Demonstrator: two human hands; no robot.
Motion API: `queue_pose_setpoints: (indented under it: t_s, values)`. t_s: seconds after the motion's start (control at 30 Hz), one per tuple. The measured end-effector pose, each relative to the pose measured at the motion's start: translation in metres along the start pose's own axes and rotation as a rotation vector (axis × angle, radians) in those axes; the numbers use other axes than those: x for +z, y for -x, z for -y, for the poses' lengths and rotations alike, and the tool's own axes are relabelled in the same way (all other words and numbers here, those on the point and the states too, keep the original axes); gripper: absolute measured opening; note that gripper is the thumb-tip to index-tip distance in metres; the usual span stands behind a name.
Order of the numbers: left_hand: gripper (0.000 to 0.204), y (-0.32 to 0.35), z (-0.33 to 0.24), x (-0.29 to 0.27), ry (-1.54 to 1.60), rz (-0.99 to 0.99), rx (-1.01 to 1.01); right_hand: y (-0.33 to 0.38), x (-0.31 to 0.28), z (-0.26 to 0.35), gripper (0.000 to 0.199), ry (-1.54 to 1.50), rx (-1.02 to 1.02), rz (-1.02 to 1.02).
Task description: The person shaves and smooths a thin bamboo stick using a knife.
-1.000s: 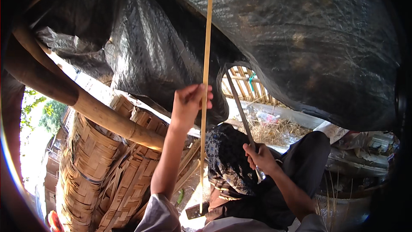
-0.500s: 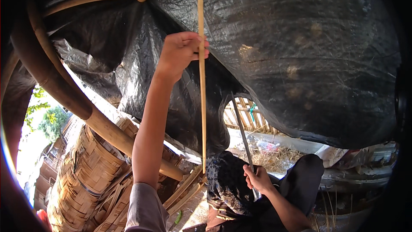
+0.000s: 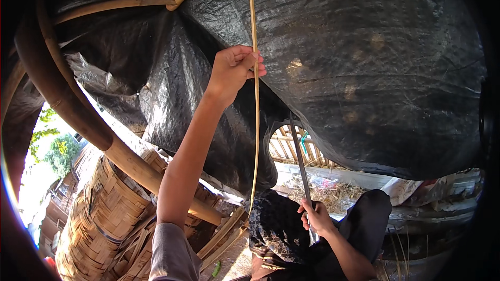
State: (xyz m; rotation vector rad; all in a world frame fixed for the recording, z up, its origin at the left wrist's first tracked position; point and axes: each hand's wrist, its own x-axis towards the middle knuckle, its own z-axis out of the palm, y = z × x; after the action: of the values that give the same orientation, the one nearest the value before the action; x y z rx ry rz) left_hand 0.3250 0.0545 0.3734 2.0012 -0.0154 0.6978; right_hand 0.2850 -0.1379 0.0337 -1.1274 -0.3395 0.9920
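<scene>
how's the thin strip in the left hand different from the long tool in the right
The bamboo strip is pale yellow and very thin; the blade is dark and broader. The strip runs up out of view at the top; the blade ends below the black tarp. The left hand pinches the strip overhead; the right hand grips the blade low. Both stand near upright.

Left hand point(image 3: 233, 70) raised high on an outstretched arm, fingers pinched; right hand point(image 3: 316, 217) low, fist closed.
</scene>
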Motion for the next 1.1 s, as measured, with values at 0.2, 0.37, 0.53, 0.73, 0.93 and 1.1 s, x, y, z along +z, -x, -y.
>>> queue_pose_setpoints:
  t_s: [0.2,0.37,0.53,0.73,0.93,1.1]
  values:
    - [0.014,-0.011,0.020,0.015,0.199,-0.074,0.010,0.001,-0.006,-0.001,0.046,0.038,0.027,-0.037]
    - [0.011,-0.021,0.037,0.044,0.351,-0.044,0.017,0.001,-0.012,0.000,0.046,0.032,-0.010,-0.092]
    - [0.015,-0.027,0.065,0.077,0.223,-0.096,0.022,0.002,-0.014,-0.006,0.044,-0.051,0.001,-0.080]
    - [0.012,-0.012,0.114,0.094,0.043,-0.147,0.077,-0.001,-0.016,-0.011,0.045,-0.018,0.029,-0.134]
    - [0.017,0.006,0.151,0.098,-0.011,-0.136,-0.034,-0.008,-0.019,-0.016,0.047,-0.095,0.055,-0.119]
    - [0.020,0.018,0.162,0.091,0.036,-0.149,-0.196,-0.009,-0.020,-0.011,0.049,-0.097,0.013,-0.167]
